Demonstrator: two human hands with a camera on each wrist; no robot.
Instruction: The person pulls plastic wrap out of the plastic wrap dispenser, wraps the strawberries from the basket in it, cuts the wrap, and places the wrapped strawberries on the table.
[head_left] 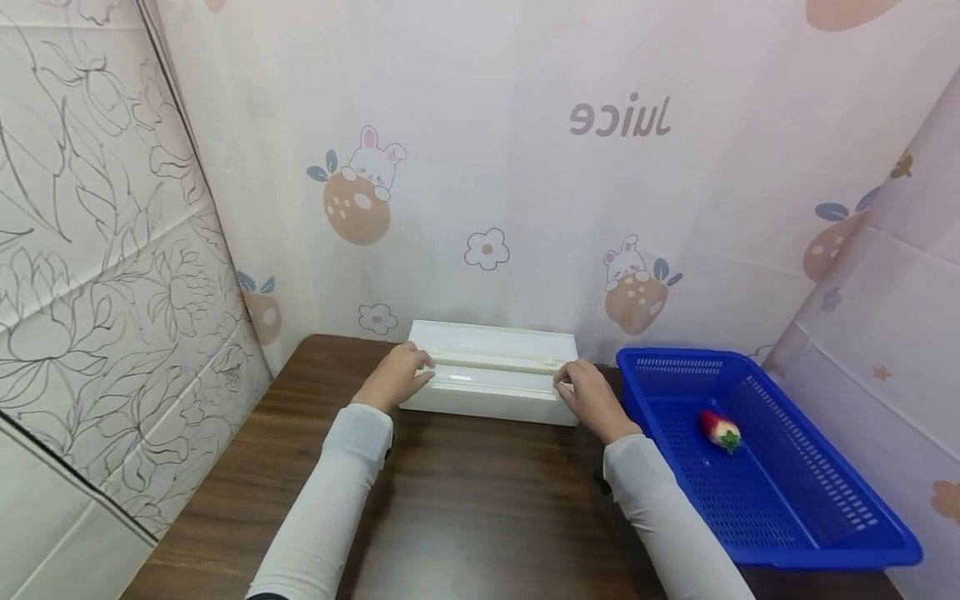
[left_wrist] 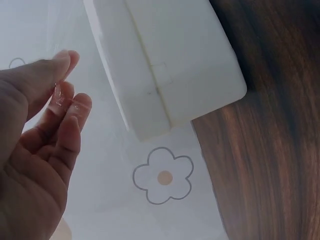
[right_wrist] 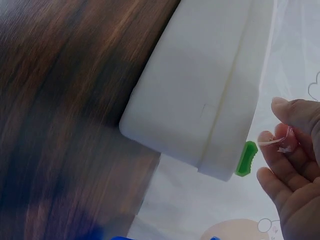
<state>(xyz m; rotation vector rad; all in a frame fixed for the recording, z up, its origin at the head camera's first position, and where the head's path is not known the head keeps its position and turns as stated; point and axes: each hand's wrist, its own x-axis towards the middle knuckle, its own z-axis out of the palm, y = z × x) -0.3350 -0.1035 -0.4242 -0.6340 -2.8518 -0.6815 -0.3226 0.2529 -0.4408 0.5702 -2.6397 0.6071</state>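
A long white cling film dispenser [head_left: 487, 406] lies on the table against the back wall. My left hand [head_left: 395, 377] is at its left end and my right hand [head_left: 592, 400] at its right end. In the left wrist view, thumb and fingers pinch a crinkled edge of clear cling film [left_wrist: 60, 96]. The right hand likewise pinches a bit of film [right_wrist: 272, 142] between thumb and fingers. A small green slider [right_wrist: 246, 159] sticks out at the dispenser's end, close to the right fingertips. Most of the film is too clear to make out.
A blue plastic basket [head_left: 750, 550] stands to the right, with a red and pale strawberry-like item [head_left: 722, 431] with green leaves in it. Dark wooden tabletop [head_left: 480, 517] lies before the dispenser. A printed sheet [head_left: 517, 183] covers the back wall.
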